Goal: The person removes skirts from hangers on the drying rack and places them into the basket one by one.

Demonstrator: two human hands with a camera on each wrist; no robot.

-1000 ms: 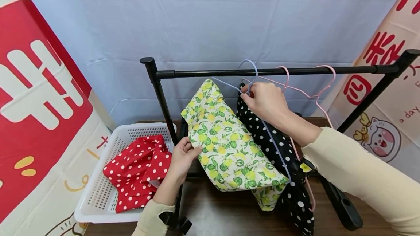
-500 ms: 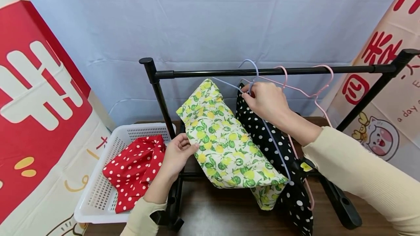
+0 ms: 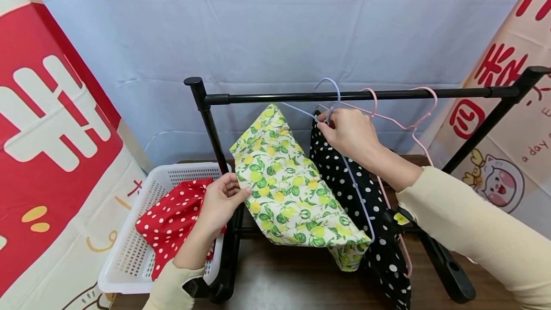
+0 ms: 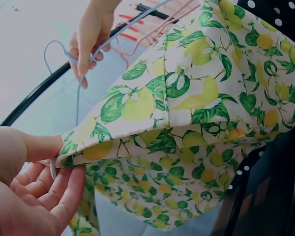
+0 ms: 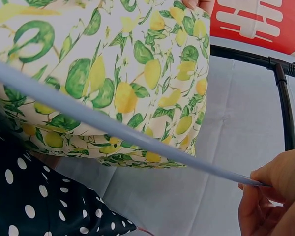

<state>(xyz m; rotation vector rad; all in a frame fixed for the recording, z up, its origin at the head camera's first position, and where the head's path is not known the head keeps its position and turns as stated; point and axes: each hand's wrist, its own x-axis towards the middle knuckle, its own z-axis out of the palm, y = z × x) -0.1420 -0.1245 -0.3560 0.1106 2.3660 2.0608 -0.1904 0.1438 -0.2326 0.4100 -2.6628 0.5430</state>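
A lemon-print cloth (image 3: 284, 190) with green leaves hangs slanted on a light-blue hanger (image 3: 359, 195), whose hook is over the black rail. My right hand (image 3: 355, 133) pinches this hanger just below its hook. At the cloth's left edge, my left hand (image 3: 221, 200) pinches the fabric between thumb and fingers. In the left wrist view, a small grey tip shows by the left fingers (image 4: 71, 184) at the cloth's corner; what it belongs to I cannot tell. The right wrist view shows the hanger's bar crossing in front of the lemon-print cloth (image 5: 123, 93).
Behind the blue hanger, a black polka-dot cloth (image 3: 389, 252) hangs on a pink hanger. Another pink hanger (image 3: 424, 121) is farther right on the black rail (image 3: 275, 97). A white basket (image 3: 125, 257) at left holds a red polka-dot cloth (image 3: 172, 221).
My left hand has moved left and slightly up, drawing the lemon-print cloth's left edge with it. The cloth's lower right corner has shifted slightly left; my right hand stays at the hanger.
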